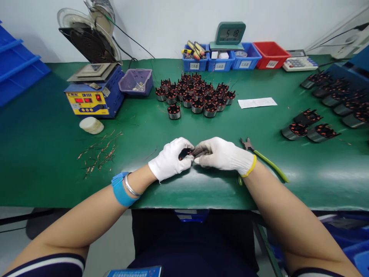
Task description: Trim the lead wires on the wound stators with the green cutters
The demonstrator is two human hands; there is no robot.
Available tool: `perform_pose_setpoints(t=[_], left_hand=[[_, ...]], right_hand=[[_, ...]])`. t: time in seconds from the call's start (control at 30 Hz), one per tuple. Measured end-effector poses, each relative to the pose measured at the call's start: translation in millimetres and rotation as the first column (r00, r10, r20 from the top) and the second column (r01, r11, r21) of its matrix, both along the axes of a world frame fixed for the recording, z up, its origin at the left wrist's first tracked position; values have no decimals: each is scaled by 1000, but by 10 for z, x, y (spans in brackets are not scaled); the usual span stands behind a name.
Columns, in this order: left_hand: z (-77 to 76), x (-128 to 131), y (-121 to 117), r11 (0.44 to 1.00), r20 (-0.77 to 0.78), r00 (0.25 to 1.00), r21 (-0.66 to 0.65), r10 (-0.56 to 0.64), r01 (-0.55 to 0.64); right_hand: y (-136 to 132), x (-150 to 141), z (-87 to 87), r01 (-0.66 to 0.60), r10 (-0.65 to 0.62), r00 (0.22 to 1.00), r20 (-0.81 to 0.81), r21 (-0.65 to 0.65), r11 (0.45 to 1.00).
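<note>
My left hand (170,158), in a white glove with a blue wrist strap and a metal bangle behind it, is closed around a motor stator (185,153) with copper windings. Much of that stator is hidden by the fingers. Against its right side, my right hand (223,154) has its gloved fingers pinched together; what lies between them is hidden. A pair of cutting pliers (266,159) with green handles lies beside my right wrist, one handle partly under it. Loose copper wire scraps (100,154) are spread on the green table (138,134) to the left.
Several stators (197,105) stand grouped at the back centre, others (323,132) at the right. A blue soldering-type unit (95,100), a purple bin (136,82) and a white round block (91,125) are left. Blue bins (195,64), a red bin (271,55) and a clock (230,34) line the wall.
</note>
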State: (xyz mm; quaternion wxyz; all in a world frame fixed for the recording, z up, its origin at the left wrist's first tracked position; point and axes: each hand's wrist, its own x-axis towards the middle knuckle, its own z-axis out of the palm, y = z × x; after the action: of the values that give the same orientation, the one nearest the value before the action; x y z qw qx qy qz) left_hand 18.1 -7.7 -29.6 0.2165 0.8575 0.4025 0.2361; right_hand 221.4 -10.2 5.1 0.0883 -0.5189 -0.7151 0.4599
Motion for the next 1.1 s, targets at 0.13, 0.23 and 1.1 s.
perform_pose_setpoints(t=[0.13, 0.23, 1.1], left_hand=[[14, -3, -5, 1000, 15, 1000, 0, -11, 11], [45, -3, -18, 999, 22, 1000, -35, 22, -22], [13, 78, -58, 994, 135, 986, -58, 103, -95]], right_hand=[[-33, -84, 32, 77, -75, 997, 26, -63, 995], [-26, -115, 79, 84, -95, 985, 141, 82, 993], [135, -263, 44, 97, -207, 963, -174, -491, 866]])
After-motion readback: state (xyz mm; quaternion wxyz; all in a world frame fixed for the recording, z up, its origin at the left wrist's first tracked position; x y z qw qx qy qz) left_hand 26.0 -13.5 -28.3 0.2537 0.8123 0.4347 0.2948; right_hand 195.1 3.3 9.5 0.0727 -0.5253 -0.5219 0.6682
